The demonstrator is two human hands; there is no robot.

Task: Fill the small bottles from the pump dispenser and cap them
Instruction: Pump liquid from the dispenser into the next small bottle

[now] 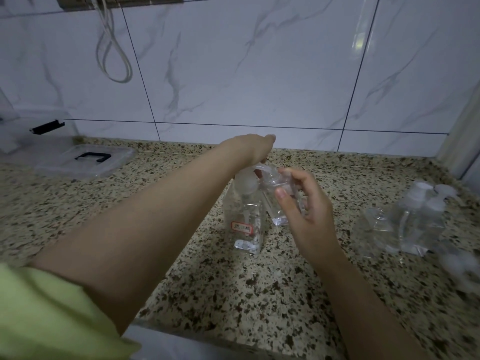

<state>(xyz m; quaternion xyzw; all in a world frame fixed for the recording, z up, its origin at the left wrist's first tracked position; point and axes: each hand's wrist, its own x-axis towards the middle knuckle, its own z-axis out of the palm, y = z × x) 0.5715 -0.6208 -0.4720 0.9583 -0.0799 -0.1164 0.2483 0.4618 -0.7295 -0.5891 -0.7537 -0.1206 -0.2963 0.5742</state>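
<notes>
A clear pump dispenser (244, 224) with a red-edged label stands on the speckled stone counter (233, 294). My left hand (255, 149) lies on top of its white pump head, fingers bent down over it. My right hand (306, 203) holds a small clear bottle (279, 201) by its sides, thumb in front, with the open neck just under the pump's spout. A little liquid shows at that bottle's bottom.
At the right stand several small clear bottles (413, 224) with white caps, one open. A clear storage box (33, 131) and its lid (85, 159) with a black handle lie at the back left. Marble wall tiles rise behind; a white cord (114, 55) hangs there.
</notes>
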